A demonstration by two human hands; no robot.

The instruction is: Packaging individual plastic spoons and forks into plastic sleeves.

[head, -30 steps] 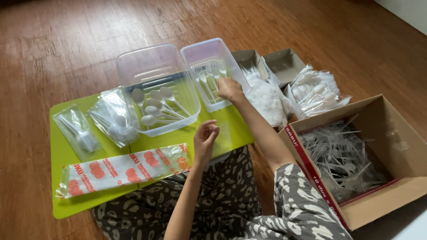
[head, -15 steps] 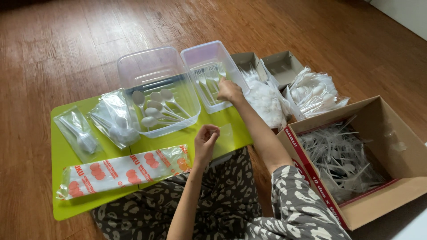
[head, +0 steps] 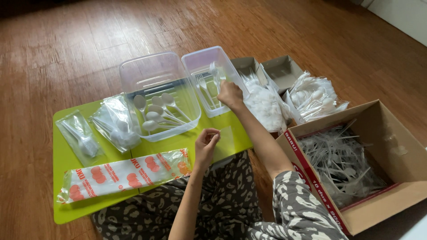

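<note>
A brown cardboard box (head: 400, 178) heaped with clear plastic forks is seen nearest, at the right. Above the lime-green bench (head: 66, 209), the left hand (head: 206, 143) is pinched shut on a clear film wrapper (head: 226, 134). Farther off, about five white plastic spoons (head: 153, 113) are held in the large clear tub (head: 155, 95); a clear plastic fork (head: 218, 73) is gripped by the right hand (head: 230, 94) over the smaller clear tub (head: 202, 66).

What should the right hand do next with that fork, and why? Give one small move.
Probably lift the fork clear of the smaller clear tub and bring it toward the left hand. The right hand is at that tub's rim, pinching a white plastic fork, while the left hand waits over the green tray, fingers curled and seemingly empty.
</note>
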